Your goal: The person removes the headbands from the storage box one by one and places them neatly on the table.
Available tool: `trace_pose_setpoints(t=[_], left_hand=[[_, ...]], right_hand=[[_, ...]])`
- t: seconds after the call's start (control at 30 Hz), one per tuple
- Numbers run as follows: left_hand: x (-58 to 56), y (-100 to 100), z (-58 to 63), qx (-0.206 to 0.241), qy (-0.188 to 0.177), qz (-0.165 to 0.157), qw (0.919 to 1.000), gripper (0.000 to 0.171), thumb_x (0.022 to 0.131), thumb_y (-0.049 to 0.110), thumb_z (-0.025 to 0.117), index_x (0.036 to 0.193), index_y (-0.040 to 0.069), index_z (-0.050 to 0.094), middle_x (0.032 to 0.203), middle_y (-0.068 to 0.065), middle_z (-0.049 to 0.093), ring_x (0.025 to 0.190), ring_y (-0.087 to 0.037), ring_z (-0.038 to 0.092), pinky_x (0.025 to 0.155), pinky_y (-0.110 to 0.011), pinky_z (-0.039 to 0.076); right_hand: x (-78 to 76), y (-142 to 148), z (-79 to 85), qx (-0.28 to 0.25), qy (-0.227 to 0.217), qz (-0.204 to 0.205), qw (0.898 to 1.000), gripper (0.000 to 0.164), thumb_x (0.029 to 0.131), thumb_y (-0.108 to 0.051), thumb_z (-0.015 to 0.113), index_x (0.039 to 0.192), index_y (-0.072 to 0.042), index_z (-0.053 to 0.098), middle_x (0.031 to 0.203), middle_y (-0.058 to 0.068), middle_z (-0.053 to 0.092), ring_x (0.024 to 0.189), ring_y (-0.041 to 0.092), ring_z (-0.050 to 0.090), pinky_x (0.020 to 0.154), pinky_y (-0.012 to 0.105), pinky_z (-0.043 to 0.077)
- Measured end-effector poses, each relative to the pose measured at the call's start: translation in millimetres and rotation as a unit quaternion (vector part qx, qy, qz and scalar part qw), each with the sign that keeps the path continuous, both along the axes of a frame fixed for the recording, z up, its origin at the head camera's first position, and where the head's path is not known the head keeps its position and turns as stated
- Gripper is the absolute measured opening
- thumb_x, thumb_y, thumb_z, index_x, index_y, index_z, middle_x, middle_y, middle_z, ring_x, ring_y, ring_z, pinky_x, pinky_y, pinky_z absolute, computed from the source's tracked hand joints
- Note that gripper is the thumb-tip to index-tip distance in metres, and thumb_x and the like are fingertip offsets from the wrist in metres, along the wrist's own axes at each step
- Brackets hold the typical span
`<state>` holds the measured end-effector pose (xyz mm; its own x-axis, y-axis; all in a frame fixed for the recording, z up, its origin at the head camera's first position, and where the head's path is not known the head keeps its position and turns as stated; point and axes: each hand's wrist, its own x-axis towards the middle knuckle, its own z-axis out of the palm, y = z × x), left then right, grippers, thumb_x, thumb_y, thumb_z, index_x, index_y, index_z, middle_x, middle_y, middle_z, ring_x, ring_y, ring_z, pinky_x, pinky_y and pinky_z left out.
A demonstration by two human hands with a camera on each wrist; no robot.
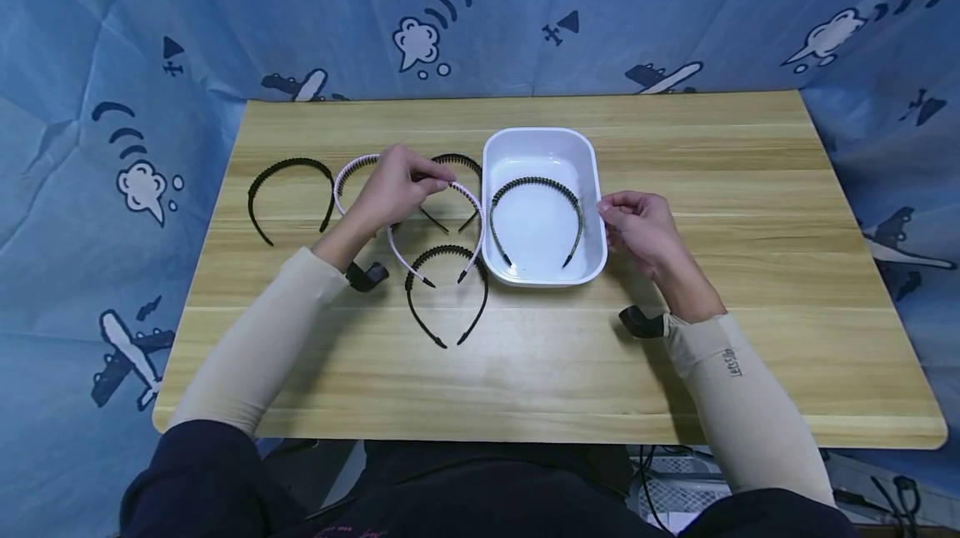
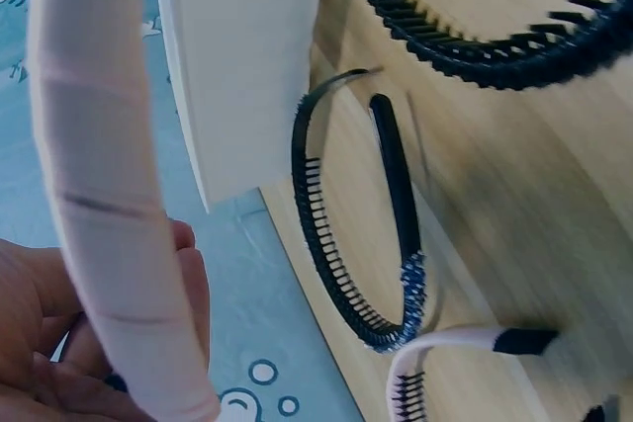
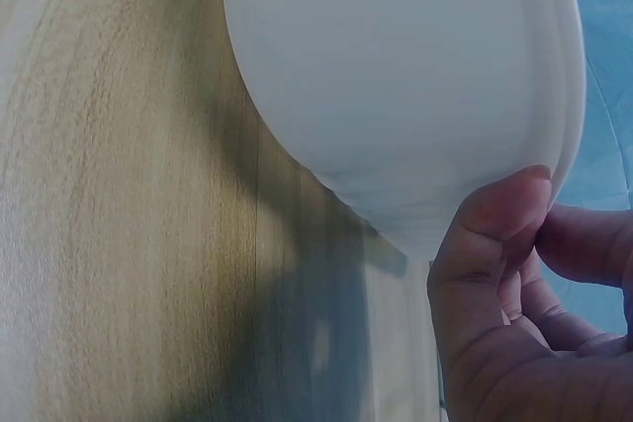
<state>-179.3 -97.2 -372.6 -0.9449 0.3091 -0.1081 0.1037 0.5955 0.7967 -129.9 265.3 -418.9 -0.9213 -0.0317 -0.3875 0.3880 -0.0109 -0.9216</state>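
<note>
My left hand point(image 1: 397, 188) pinches a pale pink headband point(image 2: 109, 175) by its top; its dark-tipped ends hang toward me above the table. My right hand point(image 1: 645, 230) holds the right rim of a white plastic basin point(image 1: 536, 226) between thumb and fingers. Inside the basin lies a dark toothed headband point(image 1: 536, 181). A second pale pink headband point(image 1: 339, 180) is on the table, partly hidden behind my left hand. Dark headbands lie at the far left point(image 1: 296, 161), behind the held one point(image 1: 459, 158) and in front of it point(image 1: 446, 250).
A light wood table point(image 1: 750, 271) carries everything. Blue patterned cloth point(image 1: 495, 22) hangs behind it and at both sides. Dark wrist mounts point(image 1: 367, 276) stick out from both wrists close over the tabletop. Cables point(image 1: 647, 480) show below the front edge.
</note>
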Motion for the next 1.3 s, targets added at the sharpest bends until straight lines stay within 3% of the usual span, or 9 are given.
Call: trace_pose_setpoints(t=[0.27, 0.7, 0.93, 1.17, 1.3], left_hand=[[3.9, -12, -0.6, -0.003, -0.003, 0.012, 0.9999, 0.017, 0.099, 0.008, 0.072, 0.112, 0.010, 0.083, 0.120, -0.011, 0.080, 0.106, -0.022, 0.072, 0.086, -0.033, 0.055], [13.4, -39, -16.6, -0.023, -0.001, 0.035, 0.9991, 0.016, 0.099, 0.007, 0.072, 0.110, 0.008, 0.083, 0.117, -0.016, 0.079, 0.092, -0.021, 0.063, 0.065, -0.019, 0.047], [18.3, -51, -25.0, -0.018, -0.001, 0.043, 0.9989, 0.015, 0.096, 0.004, 0.074, 0.109, 0.006, 0.083, 0.121, -0.016, 0.078, 0.104, -0.024, 0.069, 0.070, -0.016, 0.048], [23.2, -61, -31.9, -0.016, -0.012, 0.043, 0.9989, 0.015, 0.097, 0.004, 0.074, 0.109, 0.004, 0.082, 0.119, -0.017, 0.079, 0.101, -0.023, 0.070, 0.070, -0.016, 0.049], [26.6, -68, -36.3, -0.017, -0.022, 0.043, 0.9987, 0.016, 0.097, 0.004, 0.073, 0.110, 0.003, 0.081, 0.121, -0.018, 0.078, 0.112, -0.029, 0.072, 0.079, -0.020, 0.052]], right_hand=[[0.2, 0, 0.5, 0.004, 0.000, 0.000, 1.000, 0.018, 0.105, -0.009, 0.063, 0.113, 0.006, 0.058, 0.071, -0.006, 0.068, 0.058, 0.006, 0.060, 0.054, 0.023, 0.054], [0.1, -1, 0.3, 0.005, 0.001, -0.001, 1.000, 0.017, 0.105, -0.009, 0.063, 0.112, 0.006, 0.059, 0.072, -0.006, 0.068, 0.059, 0.006, 0.060, 0.054, 0.022, 0.055], [0.6, -1, 1.1, 0.020, -0.002, -0.002, 1.000, 0.013, 0.105, -0.011, 0.063, 0.109, 0.001, 0.062, 0.072, -0.006, 0.068, 0.059, 0.006, 0.061, 0.054, 0.022, 0.055], [-0.5, -1, 1.9, 0.026, -0.005, -0.005, 1.000, 0.016, 0.105, -0.011, 0.063, 0.112, 0.003, 0.061, 0.071, -0.005, 0.068, 0.058, 0.007, 0.060, 0.053, 0.023, 0.054], [-0.5, -2, 2.4, 0.024, -0.008, -0.006, 1.000, 0.016, 0.105, -0.011, 0.063, 0.112, 0.004, 0.061, 0.072, -0.006, 0.068, 0.058, 0.006, 0.060, 0.053, 0.022, 0.054]])
